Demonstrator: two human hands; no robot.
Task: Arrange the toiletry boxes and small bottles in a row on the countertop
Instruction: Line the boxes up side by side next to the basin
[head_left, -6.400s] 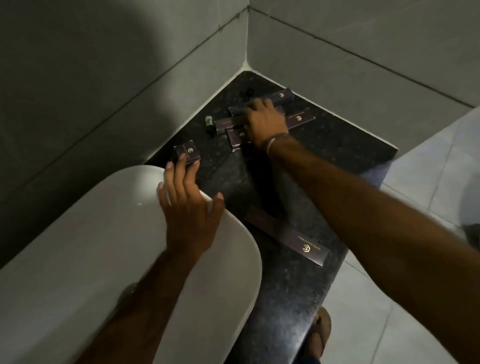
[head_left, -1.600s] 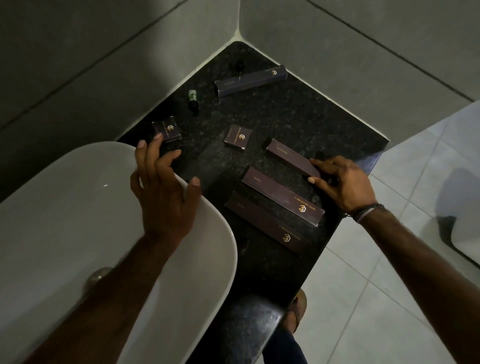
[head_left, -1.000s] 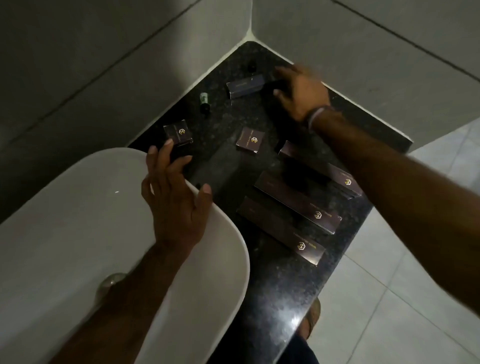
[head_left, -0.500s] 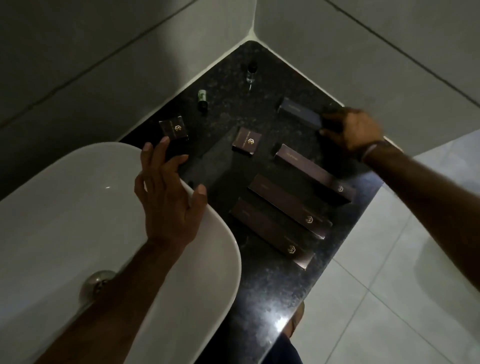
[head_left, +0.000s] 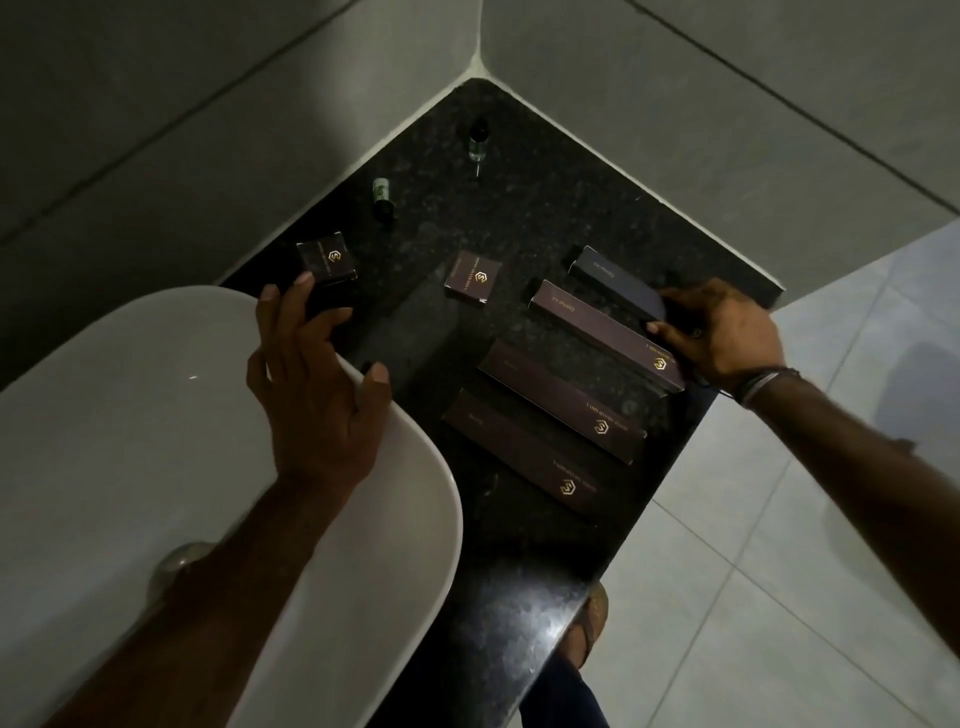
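On the black speckled countertop (head_left: 519, 208), three long dark boxes lie side by side: nearest (head_left: 524, 452), middle (head_left: 561, 400), and third (head_left: 602, 332). A fourth long box (head_left: 613, 283) lies just beyond them, and my right hand (head_left: 722, 332) grips its right end. Two small square boxes rest further left, one in the middle (head_left: 472, 276) and one by the basin (head_left: 327, 258). A green-labelled bottle (head_left: 383, 196) lies near the wall and a clear bottle (head_left: 478, 140) stands in the corner. My left hand (head_left: 317, 384) rests with fingers spread on the basin rim.
A white oval basin (head_left: 156, 415) with a metal drain (head_left: 179, 564) fills the left. Grey tiled walls meet in a corner behind the counter. Past the counter's right edge lies a pale tiled floor, with a sandalled foot (head_left: 589, 623) below.
My right hand carried the fourth long box from the back corner down and right, setting it beside the other three. My left hand stayed on the basin rim.
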